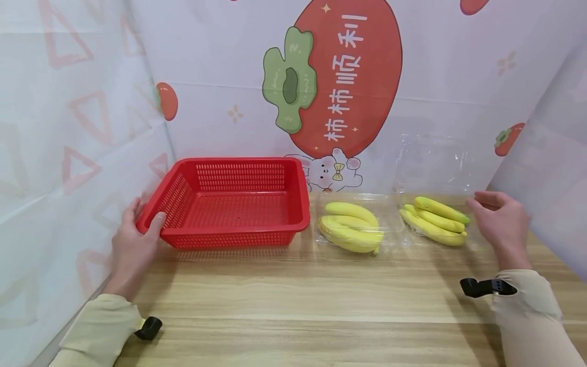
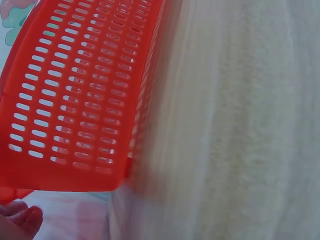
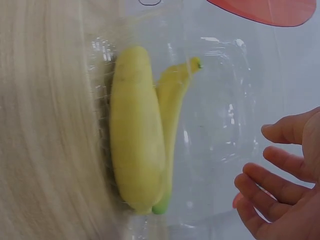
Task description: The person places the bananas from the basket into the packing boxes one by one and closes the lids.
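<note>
A red plastic basket [image 1: 238, 237] with slotted walls stands on the table at the left. My left hand [image 1: 135, 247] holds its left front corner, thumb over the rim and fingers on the outer side; in the left wrist view only fingertips [image 2: 31, 220] show beside the basket. At the right, a clear hinged box with its lid [image 1: 433, 163] raised holds several yellow bananas [image 1: 435, 221], one green at the tip. My right hand [image 1: 502, 224] hovers just right of that box, fingers spread and loosely bent, holding nothing in the right wrist view.
Between basket and right-hand box, a second clear box holds more bananas [image 1: 350, 227]. The wood-grain table [image 1: 293, 306] runs in front. A printed cloth [image 1: 220, 61] stands behind, with pale side walls close by both hands.
</note>
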`<state>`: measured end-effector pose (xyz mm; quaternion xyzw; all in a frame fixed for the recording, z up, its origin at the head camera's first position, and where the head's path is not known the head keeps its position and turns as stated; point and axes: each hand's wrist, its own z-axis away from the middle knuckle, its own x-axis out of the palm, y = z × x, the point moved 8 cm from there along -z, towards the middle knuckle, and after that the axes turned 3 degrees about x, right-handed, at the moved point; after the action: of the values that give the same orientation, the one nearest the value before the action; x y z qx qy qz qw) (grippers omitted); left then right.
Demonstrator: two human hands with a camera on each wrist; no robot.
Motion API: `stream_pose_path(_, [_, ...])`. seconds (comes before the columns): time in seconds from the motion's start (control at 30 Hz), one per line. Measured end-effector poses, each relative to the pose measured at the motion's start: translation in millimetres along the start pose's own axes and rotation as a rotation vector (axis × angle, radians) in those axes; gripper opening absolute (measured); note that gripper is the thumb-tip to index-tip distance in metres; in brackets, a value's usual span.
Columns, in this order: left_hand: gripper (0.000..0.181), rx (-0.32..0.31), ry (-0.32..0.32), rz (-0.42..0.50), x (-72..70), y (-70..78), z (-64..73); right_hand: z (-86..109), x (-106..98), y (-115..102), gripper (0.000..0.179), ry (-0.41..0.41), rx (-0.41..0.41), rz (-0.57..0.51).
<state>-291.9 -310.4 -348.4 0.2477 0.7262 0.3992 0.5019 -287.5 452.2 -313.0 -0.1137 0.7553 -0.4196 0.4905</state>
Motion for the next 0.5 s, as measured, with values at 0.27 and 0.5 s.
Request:
stream_pose_path(0.27, [0.072, 0.374, 0.150, -0.080, 3.6, 72.7, 17.1, -1.6, -14.1, -10.0, 0.074, -0.012, 0.016, 0.007])
stream_pose_path(0.5, [0.070, 0.673, 0.010, -0.093, 67.9, 171.2, 40.7, -21.3, -26.1, -35.2, 0.081, -0.046, -0.055, 0.141])
